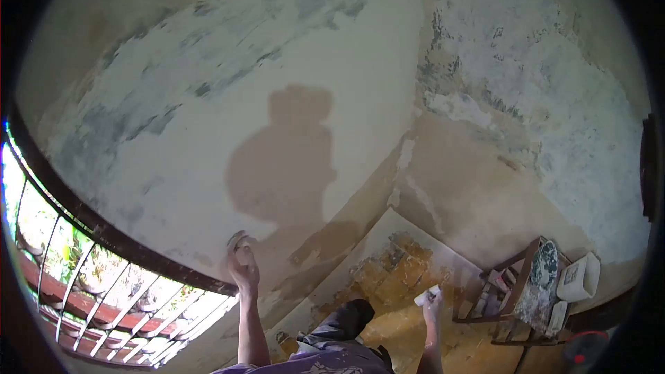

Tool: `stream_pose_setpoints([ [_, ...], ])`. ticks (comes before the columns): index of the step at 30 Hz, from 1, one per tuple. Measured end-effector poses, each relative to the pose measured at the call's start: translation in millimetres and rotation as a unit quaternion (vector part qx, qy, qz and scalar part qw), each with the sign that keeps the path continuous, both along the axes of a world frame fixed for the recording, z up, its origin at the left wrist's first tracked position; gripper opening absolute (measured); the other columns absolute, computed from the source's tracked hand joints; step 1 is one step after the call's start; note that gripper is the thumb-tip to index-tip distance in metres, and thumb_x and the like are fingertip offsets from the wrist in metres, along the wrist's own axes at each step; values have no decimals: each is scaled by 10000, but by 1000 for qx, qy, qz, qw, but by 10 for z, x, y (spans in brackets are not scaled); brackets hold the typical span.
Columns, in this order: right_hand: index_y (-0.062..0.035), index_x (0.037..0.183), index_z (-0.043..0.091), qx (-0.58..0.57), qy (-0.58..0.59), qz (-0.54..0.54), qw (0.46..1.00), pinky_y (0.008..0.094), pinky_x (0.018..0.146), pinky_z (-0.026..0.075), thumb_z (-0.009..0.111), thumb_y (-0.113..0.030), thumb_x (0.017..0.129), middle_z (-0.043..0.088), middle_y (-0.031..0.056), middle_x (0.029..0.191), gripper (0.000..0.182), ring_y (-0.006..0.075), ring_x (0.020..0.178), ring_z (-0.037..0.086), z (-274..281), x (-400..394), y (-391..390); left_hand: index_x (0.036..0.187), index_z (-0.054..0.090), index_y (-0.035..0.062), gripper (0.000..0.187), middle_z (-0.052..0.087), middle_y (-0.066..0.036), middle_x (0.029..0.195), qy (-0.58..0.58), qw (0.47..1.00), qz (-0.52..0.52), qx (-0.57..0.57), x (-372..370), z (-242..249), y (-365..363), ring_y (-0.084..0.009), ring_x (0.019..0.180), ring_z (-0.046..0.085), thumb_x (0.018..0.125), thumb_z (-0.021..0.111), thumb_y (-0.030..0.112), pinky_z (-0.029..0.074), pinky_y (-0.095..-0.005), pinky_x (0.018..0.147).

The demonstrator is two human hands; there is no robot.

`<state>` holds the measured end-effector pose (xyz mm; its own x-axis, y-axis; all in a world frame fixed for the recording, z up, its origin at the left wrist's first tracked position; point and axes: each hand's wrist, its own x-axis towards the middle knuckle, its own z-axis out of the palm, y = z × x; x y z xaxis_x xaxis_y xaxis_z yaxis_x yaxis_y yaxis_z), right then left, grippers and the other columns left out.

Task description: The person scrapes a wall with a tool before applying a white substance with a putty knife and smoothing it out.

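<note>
My left hand point(242, 263) is raised close to the lower part of the left wall point(360, 97), its fingers curled. Something thin and greyish shows at the fingertips, too small to name. Lower and to the right, my right hand point(433, 299) is closed on a small white block-like piece point(422, 298), held out over the stained floor. Pale filler covers much of the left wall in smooth and streaky patches, with grey showing through.
A barred window point(104, 284) lies at the lower left. A wooden rack point(516, 291) by the right wall point(485, 166) holds several items, a white-smeared board point(540, 291) and a white container point(579, 278). My head's shadow falls on the left wall.
</note>
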<state>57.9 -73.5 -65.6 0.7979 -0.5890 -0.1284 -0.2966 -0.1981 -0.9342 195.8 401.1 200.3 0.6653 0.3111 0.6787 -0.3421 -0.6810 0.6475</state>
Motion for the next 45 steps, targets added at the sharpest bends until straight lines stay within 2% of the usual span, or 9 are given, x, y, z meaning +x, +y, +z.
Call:
stream_pose_setpoints([
  [4,47,1223,476,-170,-40,24,984,402,814,486,616,-120,894,593,234,1061,394,316,967,613,112,528,4,1078,528,24,179,587,-168,1142,-165,974,76,132,500,88,-326,-331,1073,592,911,489,-29,501,-394,921],
  [11,15,1055,554,-185,-24,8,982,382,674,489,690,-121,803,639,166,853,316,294,740,635,179,1055,-369,1078,534,-9,175,609,-178,1094,-141,990,-13,12,1367,439,-1019,-297,1014,613,922,459,13,513,-372,828],
  [15,15,948,608,-40,18,67,997,369,671,491,668,-87,802,614,75,761,188,160,729,594,246,1501,-767,1075,539,-23,181,615,-164,1073,-133,983,-7,-126,1620,440,-1319,-241,947,605,917,465,21,506,-344,777],
  [16,7,875,611,-96,-23,78,992,370,620,479,649,-100,824,624,102,724,124,185,672,606,-221,1626,-980,1077,541,-24,185,614,-160,1067,-133,978,5,-164,1646,441,-1381,-231,932,599,913,469,21,504,-341,764],
  [23,-10,958,572,-315,-211,134,915,478,649,409,645,-108,818,564,224,853,186,430,764,526,520,3598,-1510,1157,514,-22,244,588,-124,1014,-94,959,67,-258,1793,442,-1864,-216,922,588,921,472,21,460,-350,873],
  [27,-57,1235,568,-294,-260,230,891,481,887,438,520,-85,913,567,244,1179,326,435,1045,534,2355,5324,-1582,1281,450,9,373,580,-135,1143,-21,954,113,-276,1663,162,-2098,-239,1010,597,937,558,105,453,-357,926],
  [30,-53,1149,631,-326,-447,169,816,424,665,450,497,-90,922,591,147,758,266,328,704,587,3265,6856,-1643,1324,430,12,430,585,-142,1182,20,942,151,-298,1488,53,-2437,-238,1048,602,953,584,166,463,-348,914],
  [37,-114,1211,607,-375,-668,125,630,381,907,502,602,-39,785,629,123,1183,433,303,1071,605,6566,7215,-985,1292,465,4,396,602,-139,1147,5,917,195,-348,1459,53,-3266,-230,1028,611,963,576,194,467,-332,890],
  [45,-45,1305,535,-459,-588,130,654,371,967,490,569,6,777,553,167,1327,531,305,1227,537,5779,6845,-393,1217,551,13,327,617,-106,1136,22,915,245,-319,1204,-29,-3422,-203,1003,624,935,613,167,475,-336,873],
])
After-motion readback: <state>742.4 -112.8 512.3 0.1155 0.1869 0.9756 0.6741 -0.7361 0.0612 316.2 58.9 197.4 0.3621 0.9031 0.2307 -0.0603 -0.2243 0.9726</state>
